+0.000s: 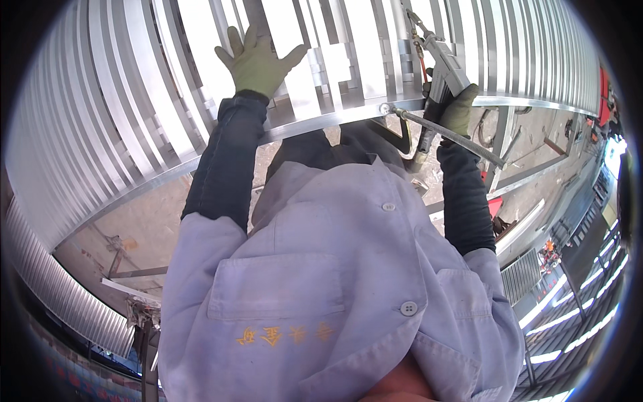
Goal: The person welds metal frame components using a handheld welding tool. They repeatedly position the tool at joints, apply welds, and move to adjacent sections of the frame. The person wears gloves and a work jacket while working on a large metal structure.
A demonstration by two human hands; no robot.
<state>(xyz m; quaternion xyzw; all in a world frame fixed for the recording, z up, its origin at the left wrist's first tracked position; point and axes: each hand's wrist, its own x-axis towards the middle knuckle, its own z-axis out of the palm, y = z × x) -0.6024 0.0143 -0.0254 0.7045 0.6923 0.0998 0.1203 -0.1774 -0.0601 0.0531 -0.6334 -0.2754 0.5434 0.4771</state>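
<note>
1. Bright metal slats form the broad surface (308, 121) stretching from 9 to 2 o'clock, and at 9 o'clock, below its edge, we see grey floor (161, 216).
2. At 11 o'clock our left grip (260, 67), gloved in green, is spread wide over the slats, with nothing held in it.
3. At 2 o'clock our right grip (460, 114) is closed around the dark handle of a grey tool (445, 67), whose body points toward 1 o'clock over the slats; an orange lead (420, 50) lies beside it.
4. Just beside that wrist, a clamp's threaded rod (462, 139) slants from the surface's edge toward 3 o'clock. We judge that a swing of the right arm could snag the cuff on it or knock the clamp loose.
5. Slat edges might nick the left glove if we slid it sideways, and the lead could catch in a gap if the tool were dragged.
6. Yellow characters (281, 334) cross the pale jacket (365, 268) near 6 o'clock; we can make out no brand on the tool.
</note>
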